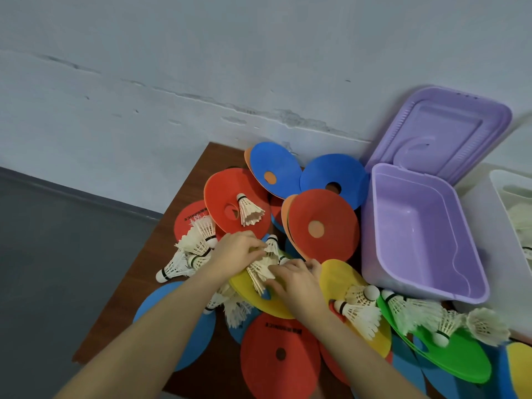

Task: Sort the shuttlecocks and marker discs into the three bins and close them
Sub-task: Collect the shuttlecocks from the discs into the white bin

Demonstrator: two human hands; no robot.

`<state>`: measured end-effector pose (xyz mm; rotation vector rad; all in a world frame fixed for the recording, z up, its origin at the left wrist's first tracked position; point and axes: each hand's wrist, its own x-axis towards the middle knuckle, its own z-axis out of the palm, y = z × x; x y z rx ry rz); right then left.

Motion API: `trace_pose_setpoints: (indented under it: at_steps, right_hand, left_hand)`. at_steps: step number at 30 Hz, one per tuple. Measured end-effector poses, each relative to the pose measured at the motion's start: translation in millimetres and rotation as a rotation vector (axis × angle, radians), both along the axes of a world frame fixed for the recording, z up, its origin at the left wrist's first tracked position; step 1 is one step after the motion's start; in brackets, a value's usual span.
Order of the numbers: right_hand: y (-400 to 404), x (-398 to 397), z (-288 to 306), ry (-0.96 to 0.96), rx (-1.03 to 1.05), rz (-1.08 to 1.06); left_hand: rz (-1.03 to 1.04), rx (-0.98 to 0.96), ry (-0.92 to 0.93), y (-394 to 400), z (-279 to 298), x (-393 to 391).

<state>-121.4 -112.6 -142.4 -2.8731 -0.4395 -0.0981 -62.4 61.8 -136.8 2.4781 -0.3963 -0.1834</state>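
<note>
Reaching into the pile on the brown tabletop (184, 180), both hands gathered white feathered shuttlecocks (263, 264) lying on a yellow marker disc (256, 295): the left hand (236, 251) and right hand (293, 280) curled around the cluster. Beside them the purple bin (417, 231) stood with lid raised.

Pale blue-grey wall (201, 53), cracked and stained; dark grey floor (57, 240); brown wooden table (198, 165).

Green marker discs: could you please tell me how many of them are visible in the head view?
1 for certain: the green disc lies at lower right, in front of the purple bin, with shuttlecocks resting on it. Its layered edge suggests more may be stacked beneath.
</note>
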Motion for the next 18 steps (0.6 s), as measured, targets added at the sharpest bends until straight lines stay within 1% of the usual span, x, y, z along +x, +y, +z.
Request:
trace_pose_setpoints:
  at_steps: [2,6,9,13,16,18]
  right_hand:
    - [0,-1,1,-0.001,0.064,-0.004]
    - [0,-3,6,-0.052,0.259,-0.009]
    - [0,-4,15,-0.044,0.393,-0.003]
    - [-3,1,33,0.019,0.601,0.054]
    - [-10,3,57,0.010,0.740,0.070]
    - [-18,4,73,-0.023,0.789,0.069]
  left_hand:
    - [0.029,-0.033,-0.067,-1,0,1]
    - [0.158,-0.124,-0.249,2,2,-5]
    - [0.234,-0.229,-0.293,7,11,-11]
    - [0.266,-0.332,-0.354,12,34,-16]
    - [0.287,-0.348,-0.454,8,58,-17]
    - [0.283,-0.325,-0.526,-2,74,-16]
